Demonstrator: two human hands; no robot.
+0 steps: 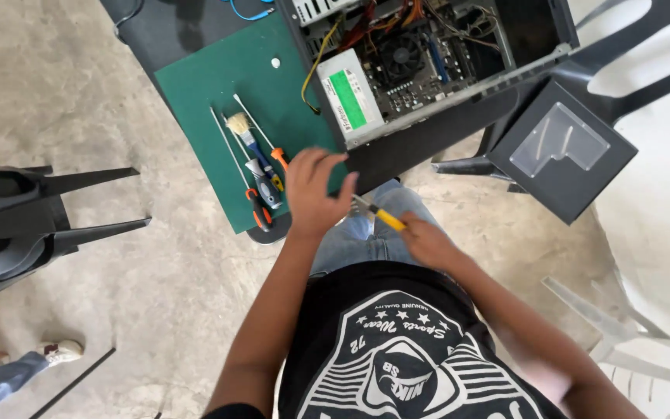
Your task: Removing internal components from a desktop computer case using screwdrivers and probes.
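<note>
Near bench edge: the left hand point(312, 194) hovers over it, just beside the tool row.
Tool row: a brush point(251, 147) and two orange-handled screwdrivers point(257, 203) lie side by side on the green mat point(195, 93), blocking its near right part.
Open mat: the far and left parts lie bare, but for one small round piece point(275, 63).
Right side: the open computer case point(436, 62) fills the bench; wires and boards crowd its inside.
Lap gap: the right hand point(428, 240), with a yellow-handled tool point(381, 215), sits below the case edge.
Flanks: dark chairs point(32, 225) stand on the floor either side.

A rectangular green-and-white label point(348, 98) lies atop the grey drive point(366, 124) inside the case.
</note>
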